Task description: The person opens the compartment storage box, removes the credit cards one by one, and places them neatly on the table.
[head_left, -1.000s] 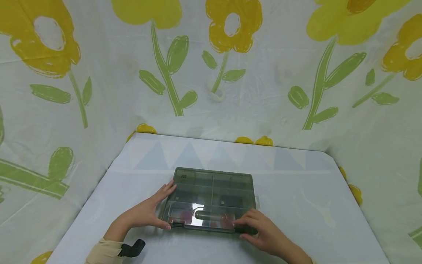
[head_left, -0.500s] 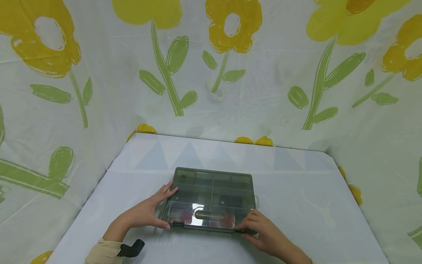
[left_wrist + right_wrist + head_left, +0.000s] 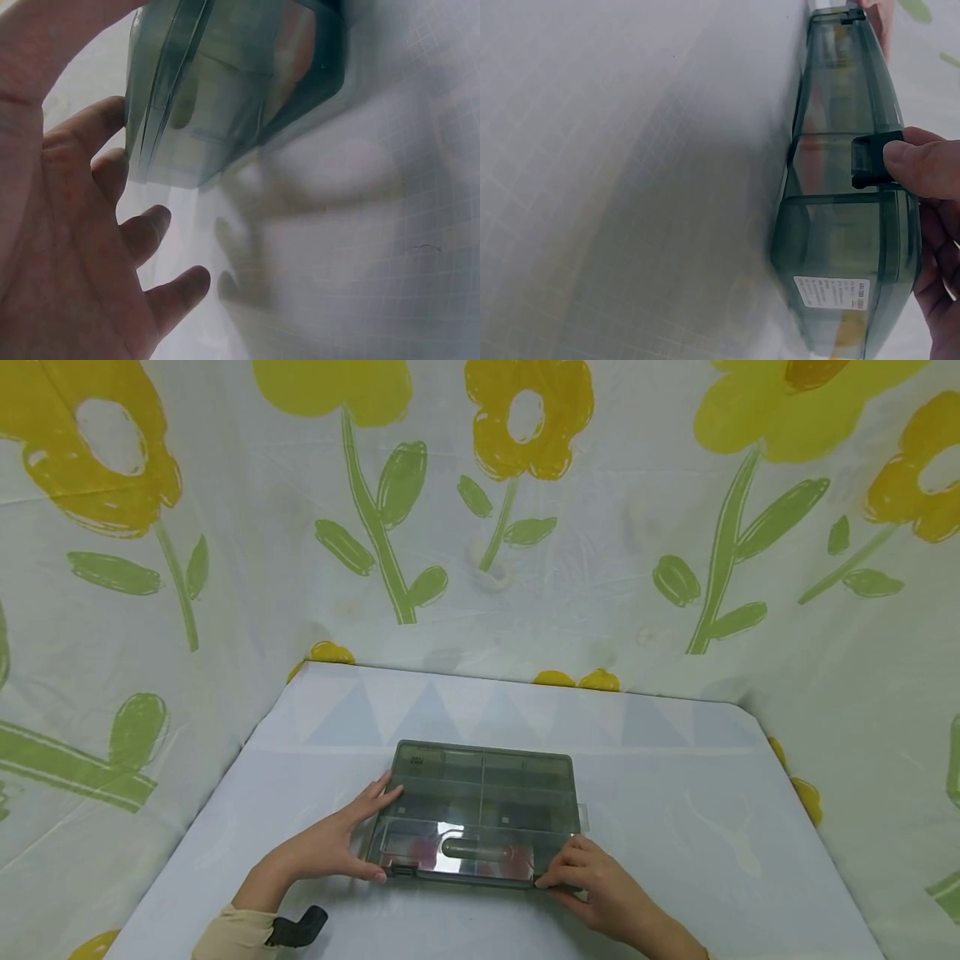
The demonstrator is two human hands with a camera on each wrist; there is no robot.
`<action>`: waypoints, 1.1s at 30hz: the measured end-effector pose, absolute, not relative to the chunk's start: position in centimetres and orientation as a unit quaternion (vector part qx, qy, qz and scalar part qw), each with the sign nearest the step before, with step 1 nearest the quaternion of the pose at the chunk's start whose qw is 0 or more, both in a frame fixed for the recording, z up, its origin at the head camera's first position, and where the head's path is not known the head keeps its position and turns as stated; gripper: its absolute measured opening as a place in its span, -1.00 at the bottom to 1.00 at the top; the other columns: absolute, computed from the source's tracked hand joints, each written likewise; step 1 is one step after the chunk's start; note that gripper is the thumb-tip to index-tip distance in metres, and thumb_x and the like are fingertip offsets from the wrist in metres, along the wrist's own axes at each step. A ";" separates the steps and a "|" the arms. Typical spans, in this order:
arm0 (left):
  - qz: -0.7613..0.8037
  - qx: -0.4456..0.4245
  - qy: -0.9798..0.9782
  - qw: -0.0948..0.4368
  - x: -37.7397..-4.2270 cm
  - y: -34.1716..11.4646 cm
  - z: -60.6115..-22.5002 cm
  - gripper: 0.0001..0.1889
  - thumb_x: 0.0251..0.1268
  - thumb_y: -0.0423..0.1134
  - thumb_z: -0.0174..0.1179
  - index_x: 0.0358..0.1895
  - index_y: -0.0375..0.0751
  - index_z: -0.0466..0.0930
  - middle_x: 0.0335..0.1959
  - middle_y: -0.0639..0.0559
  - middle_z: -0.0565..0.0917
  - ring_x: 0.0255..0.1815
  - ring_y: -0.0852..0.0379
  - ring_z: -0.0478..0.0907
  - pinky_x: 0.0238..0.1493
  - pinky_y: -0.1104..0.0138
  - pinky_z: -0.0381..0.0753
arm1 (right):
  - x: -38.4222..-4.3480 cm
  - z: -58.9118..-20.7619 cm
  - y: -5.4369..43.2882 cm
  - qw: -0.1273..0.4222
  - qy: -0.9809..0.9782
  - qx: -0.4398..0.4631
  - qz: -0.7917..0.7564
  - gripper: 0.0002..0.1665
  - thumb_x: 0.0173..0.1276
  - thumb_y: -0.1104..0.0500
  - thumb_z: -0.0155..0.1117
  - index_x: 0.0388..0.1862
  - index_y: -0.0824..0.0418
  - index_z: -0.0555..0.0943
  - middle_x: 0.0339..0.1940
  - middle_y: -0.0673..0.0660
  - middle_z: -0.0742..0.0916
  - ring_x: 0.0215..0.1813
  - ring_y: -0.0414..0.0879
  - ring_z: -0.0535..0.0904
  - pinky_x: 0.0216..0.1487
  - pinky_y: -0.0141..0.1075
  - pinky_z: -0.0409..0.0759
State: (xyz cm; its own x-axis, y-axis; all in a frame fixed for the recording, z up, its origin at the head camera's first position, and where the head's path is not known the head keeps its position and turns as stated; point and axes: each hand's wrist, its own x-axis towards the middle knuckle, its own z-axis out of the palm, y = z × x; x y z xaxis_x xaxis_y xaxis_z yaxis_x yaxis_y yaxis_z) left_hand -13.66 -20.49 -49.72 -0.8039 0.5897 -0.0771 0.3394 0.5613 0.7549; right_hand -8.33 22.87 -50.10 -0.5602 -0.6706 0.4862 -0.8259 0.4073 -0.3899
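A flat, dark translucent storage box point(image 3: 442, 793) with divided compartments lies on the table, lid down. Reddish things show blurred through its front part. My left hand point(image 3: 330, 845) has its fingers spread against the box's left side, thumb near the front left corner. At the front right corner my right hand point(image 3: 596, 889) grips the box's dark latch. Up close in the right wrist view, the thumb presses on that latch point(image 3: 868, 154), while the other fingers curl over the lid side. A second latch point(image 3: 406, 870) sits at the front left.
The white table point(image 3: 720, 827) carries faint printed patterns. Flower-printed cloth point(image 3: 570, 560) hangs at the back and both sides. A black strap piece point(image 3: 298, 928) sticks out at the left wrist. A printed label point(image 3: 832, 292) is stuck on the box's side.
My right fingertips have come down slightly onto the front right latch, which showed more openly a second ago. The left hand and the box stay practically where they were.
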 end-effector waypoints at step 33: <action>0.370 0.270 0.875 0.156 -13.3 -20.5 -49.3 0.22 -0.04 0.17 0.57 0.66 -0.03 0.01 0.70 -0.11 -0.21 0.61 -0.42 -0.11 0.31 -0.42 0.30 | -8.3 -50.9 22.7 0.167 -0.824 0.461 0.283 -0.51 -0.10 0.37 0.68 -0.20 -0.04 0.76 -0.20 -0.24 0.66 -0.14 -0.27 0.45 -0.07 -0.42 0.47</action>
State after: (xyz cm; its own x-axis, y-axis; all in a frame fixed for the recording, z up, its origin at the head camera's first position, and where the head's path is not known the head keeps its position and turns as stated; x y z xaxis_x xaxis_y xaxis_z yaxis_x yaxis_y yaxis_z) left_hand -13.35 -20.53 -49.26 -0.8063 0.5870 -0.0732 0.3568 0.5813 0.7313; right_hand -8.31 22.66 -50.85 -0.5188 -0.6659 0.5361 -0.8548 0.4139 -0.3131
